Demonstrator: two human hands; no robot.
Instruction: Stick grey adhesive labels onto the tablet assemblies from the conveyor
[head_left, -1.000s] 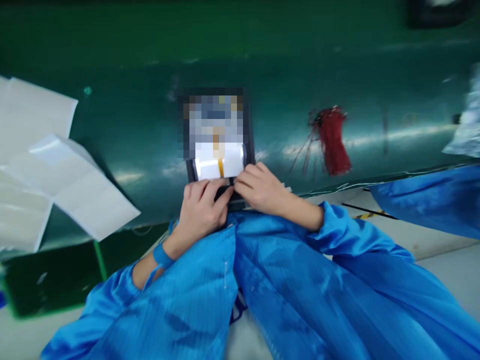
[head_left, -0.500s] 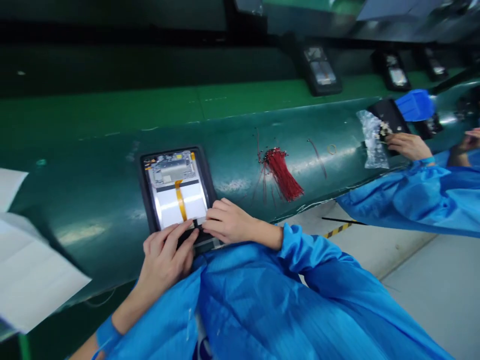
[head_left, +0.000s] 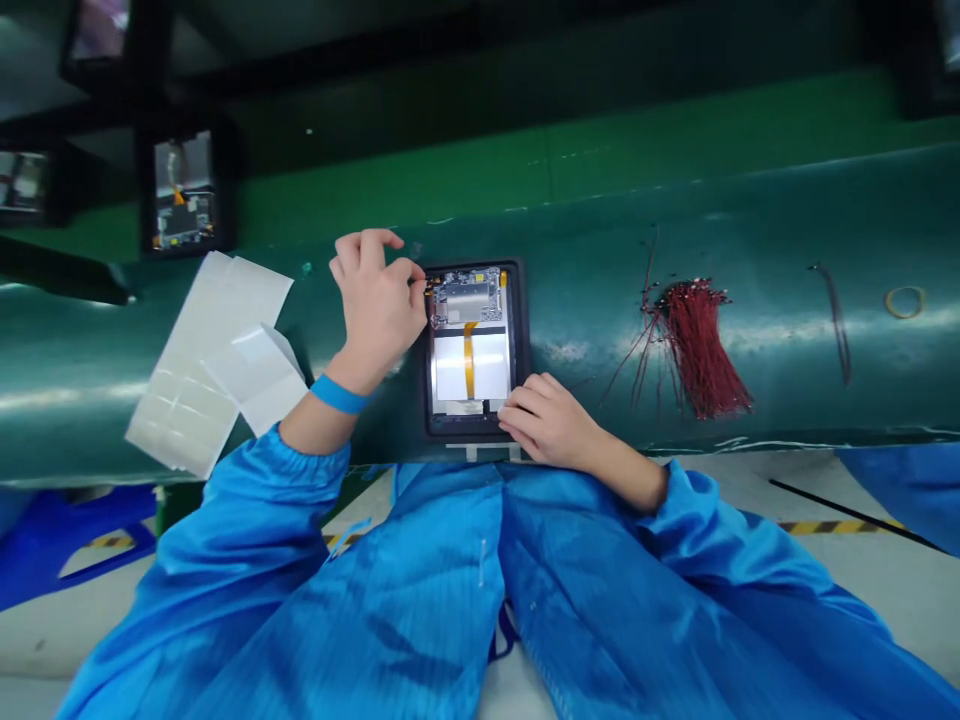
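Your left hand (head_left: 381, 312) is nearly pinched, your right hand (head_left: 553, 424) loosely curled, holds indiscernible; touch the circuit board (head_left: 466, 298) only lightly.

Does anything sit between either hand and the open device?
Nothing visible does. The left hand is at the device's upper left corner, the right hand at its lower right. The red wires lie off to the right, the sheets off to the left.
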